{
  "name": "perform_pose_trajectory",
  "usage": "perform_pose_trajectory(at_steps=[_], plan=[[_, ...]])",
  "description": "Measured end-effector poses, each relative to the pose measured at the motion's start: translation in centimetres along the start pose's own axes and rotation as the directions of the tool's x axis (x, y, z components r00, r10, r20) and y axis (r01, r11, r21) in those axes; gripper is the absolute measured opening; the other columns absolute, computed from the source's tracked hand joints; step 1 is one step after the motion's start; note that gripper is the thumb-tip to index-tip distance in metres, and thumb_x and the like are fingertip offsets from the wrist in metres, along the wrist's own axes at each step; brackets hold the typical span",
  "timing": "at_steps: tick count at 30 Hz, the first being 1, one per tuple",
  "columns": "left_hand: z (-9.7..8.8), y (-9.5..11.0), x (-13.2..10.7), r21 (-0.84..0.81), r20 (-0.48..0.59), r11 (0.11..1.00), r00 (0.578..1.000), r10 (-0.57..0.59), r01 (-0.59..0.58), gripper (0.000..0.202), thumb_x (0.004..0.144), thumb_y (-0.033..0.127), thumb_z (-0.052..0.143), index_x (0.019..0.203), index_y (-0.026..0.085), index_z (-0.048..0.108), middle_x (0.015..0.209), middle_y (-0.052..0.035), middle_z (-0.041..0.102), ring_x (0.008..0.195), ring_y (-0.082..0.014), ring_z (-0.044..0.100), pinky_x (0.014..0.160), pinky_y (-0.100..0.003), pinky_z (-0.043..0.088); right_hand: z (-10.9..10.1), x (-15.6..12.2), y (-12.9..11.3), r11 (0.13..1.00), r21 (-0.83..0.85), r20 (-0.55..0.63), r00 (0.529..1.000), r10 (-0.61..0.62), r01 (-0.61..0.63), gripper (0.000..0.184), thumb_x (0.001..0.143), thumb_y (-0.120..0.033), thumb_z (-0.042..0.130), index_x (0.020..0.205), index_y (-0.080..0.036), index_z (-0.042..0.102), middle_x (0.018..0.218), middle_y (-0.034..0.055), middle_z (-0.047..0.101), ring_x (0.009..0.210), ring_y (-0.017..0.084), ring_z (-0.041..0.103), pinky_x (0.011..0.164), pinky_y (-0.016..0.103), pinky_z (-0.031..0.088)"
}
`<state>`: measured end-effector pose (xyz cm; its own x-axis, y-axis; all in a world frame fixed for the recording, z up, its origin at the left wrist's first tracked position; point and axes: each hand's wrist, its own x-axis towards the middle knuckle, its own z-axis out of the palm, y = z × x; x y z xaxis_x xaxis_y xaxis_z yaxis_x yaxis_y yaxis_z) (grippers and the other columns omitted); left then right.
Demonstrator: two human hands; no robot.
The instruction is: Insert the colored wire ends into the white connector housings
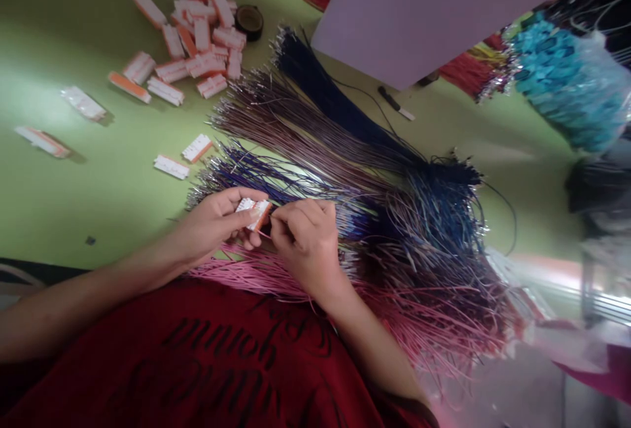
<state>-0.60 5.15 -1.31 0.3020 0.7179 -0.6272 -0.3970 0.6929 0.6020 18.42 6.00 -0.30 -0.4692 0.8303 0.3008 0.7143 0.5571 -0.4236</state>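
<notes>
My left hand grips a small white and orange connector block between thumb and fingers. My right hand is closed in a pinch right beside the block, its fingertips at the block's orange end, holding a thin wire I can barely make out. Both hands hover over a bundle of pink wires near my red shirt. Bundles of purple-blue wires and brown wires fan out just beyond the hands.
A pile of several white and orange connector blocks lies at the far left on the green table, with loose ones nearby. A tape roll, dark blue wires, a lilac board, a pen and bagged turquoise wires lie further off.
</notes>
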Motion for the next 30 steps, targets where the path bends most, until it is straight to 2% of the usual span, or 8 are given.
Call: perform_pose_trajectory(at_steps=[6, 10, 13, 16, 19, 22, 28, 30], plan=[[0.1, -0.4, -0.1, 0.019, -0.033, 0.999, 0.999, 0.030, -0.029, 0.056, 0.067, 0.039, 0.101, 0.108, 0.018, 0.068, 0.069, 0.0018, 0.076, 0.053, -0.0160, 0.070, 0.050, -0.025, 0.047, -0.1, -0.3, -0.1, 0.996, 0.087, -0.002, 1.000, 0.029, -0.029, 0.027, 0.102, -0.012, 0.061, 0.077, -0.021, 0.069, 0.075, 0.0002, 0.077, 0.073, 0.016, 0.067, 0.080, 0.037, 0.040], [0.1, -0.3, -0.1, 0.031, -0.083, 0.998, 0.995, 0.058, -0.055, 0.058, 0.068, 0.042, 0.101, 0.109, 0.018, 0.068, 0.077, -0.0005, 0.077, 0.055, -0.0153, 0.070, 0.050, -0.024, 0.045, -1.7, 2.5, 3.1, 0.955, 0.210, 0.077, 0.977, 0.199, -0.211, 0.025, 0.103, -0.022, 0.059, 0.085, -0.024, 0.075, 0.083, 0.0011, 0.078, 0.077, 0.017, 0.069, 0.079, 0.034, 0.048], [0.1, -0.1, 0.0, 0.032, -0.085, 0.998, 0.995, 0.055, -0.052, 0.059, 0.068, 0.045, 0.102, 0.109, 0.018, 0.068, 0.079, -0.0007, 0.076, 0.056, -0.0147, 0.069, 0.050, -0.024, 0.046, -1.6, 5.8, 7.5, 0.931, -0.032, -0.112, 0.927, 0.357, -0.362, 0.022, 0.099, -0.020, 0.057, 0.093, -0.022, 0.077, 0.095, 0.0068, 0.078, 0.091, 0.023, 0.068, 0.087, 0.040, 0.049], [0.2, -0.1, 0.1, 0.027, -0.075, 0.999, 0.996, 0.048, -0.046, 0.058, 0.070, 0.047, 0.101, 0.109, 0.018, 0.068, 0.079, -0.0007, 0.075, 0.058, -0.0151, 0.070, 0.054, -0.026, 0.051, -0.2, 8.0, 11.4, 0.878, -0.252, -0.069, 0.913, 0.403, -0.407, 0.016, 0.086, -0.012, 0.062, 0.088, -0.019, 0.076, 0.099, 0.0137, 0.076, 0.100, 0.031, 0.067, 0.092, 0.049, 0.047], [0.0, -0.2, 0.1, 0.031, -0.084, 0.999, 0.996, 0.037, -0.035, 0.058, 0.072, 0.049, 0.100, 0.110, 0.018, 0.069, 0.078, -0.0014, 0.075, 0.058, -0.0154, 0.069, 0.054, -0.027, 0.050, 0.4, 8.1, 13.1, 0.881, -0.243, -0.103, 0.914, 0.392, -0.405, 0.015, 0.082, -0.012, 0.061, 0.085, -0.020, 0.073, 0.097, 0.0126, 0.076, 0.097, 0.030, 0.066, 0.090, 0.048, 0.048], [-0.1, -0.3, 0.1, 0.028, -0.079, 0.999, 0.996, 0.041, -0.039, 0.058, 0.072, 0.050, 0.100, 0.110, 0.018, 0.070, 0.078, -0.0016, 0.075, 0.057, -0.0158, 0.069, 0.052, -0.026, 0.048, -1.2, 7.0, 13.4, 0.895, -0.102, -0.262, 0.880, 0.397, -0.434, 0.011, 0.085, -0.019, 0.060, 0.087, -0.022, 0.070, 0.086, 0.0062, 0.072, 0.084, 0.024, 0.066, 0.084, 0.042, 0.051], [0.1, -0.1, 0.2, 0.024, -0.073, 0.999, 0.996, 0.050, -0.048, 0.055, 0.073, 0.041, 0.099, 0.112, 0.017, 0.068, 0.078, -0.0012, 0.074, 0.059, -0.0159, 0.070, 0.054, -0.026, 0.050, -7.0, 5.2, 10.6, 0.876, 0.118, -0.587, 0.678, 0.442, -0.469, 0.010, 0.092, -0.033, 0.063, 0.086, -0.025, 0.067, 0.078, 0.0000, 0.065, 0.071, 0.020, 0.064, 0.075, 0.039, 0.056], [0.2, -0.2, 0.3, 0.028, -0.076, 0.998, 0.995, 0.060, -0.058, 0.055, 0.073, 0.040, 0.099, 0.111, 0.017, 0.068, 0.078, -0.0007, 0.074, 0.058, -0.0156, 0.070, 0.053, -0.026, 0.051, -7.5, 4.6, 7.8, 0.903, 0.146, -0.580, 0.704, 0.410, -0.405, 0.006, 0.093, -0.030, 0.067, 0.090, -0.026, 0.071, 0.082, 0.0007, 0.070, 0.075, 0.020, 0.068, 0.079, 0.040, 0.057]])
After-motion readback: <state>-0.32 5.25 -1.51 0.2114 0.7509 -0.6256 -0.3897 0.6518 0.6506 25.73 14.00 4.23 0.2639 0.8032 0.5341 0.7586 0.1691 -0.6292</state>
